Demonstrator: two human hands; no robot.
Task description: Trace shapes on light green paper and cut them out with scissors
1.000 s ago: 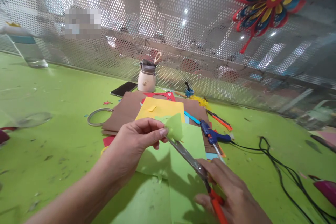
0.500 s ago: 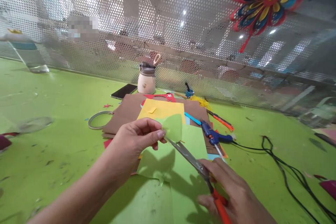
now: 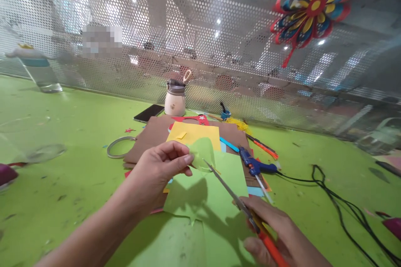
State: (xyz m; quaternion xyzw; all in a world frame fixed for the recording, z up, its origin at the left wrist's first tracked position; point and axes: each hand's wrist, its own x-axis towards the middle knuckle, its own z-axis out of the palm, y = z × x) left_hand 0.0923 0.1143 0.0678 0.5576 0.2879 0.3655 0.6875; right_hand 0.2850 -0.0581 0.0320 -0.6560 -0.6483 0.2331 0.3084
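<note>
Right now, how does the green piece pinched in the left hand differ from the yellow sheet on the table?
The green paper piece is small, curved and held up by the left hand, with the scissors in the right hand at its edge. The yellow sheet is larger, rectangular and lies flat on the brown card. Both are coloured craft paper.

I see a lime-green table flecked with paper scraps, and I take the cream jar at its back edge as my landmark. Just left of the jar lies 1 dark phone, in front of it a brown card stack with a tape ring beside, and to its right a blue glue gun trailing 1 black cord.
</note>
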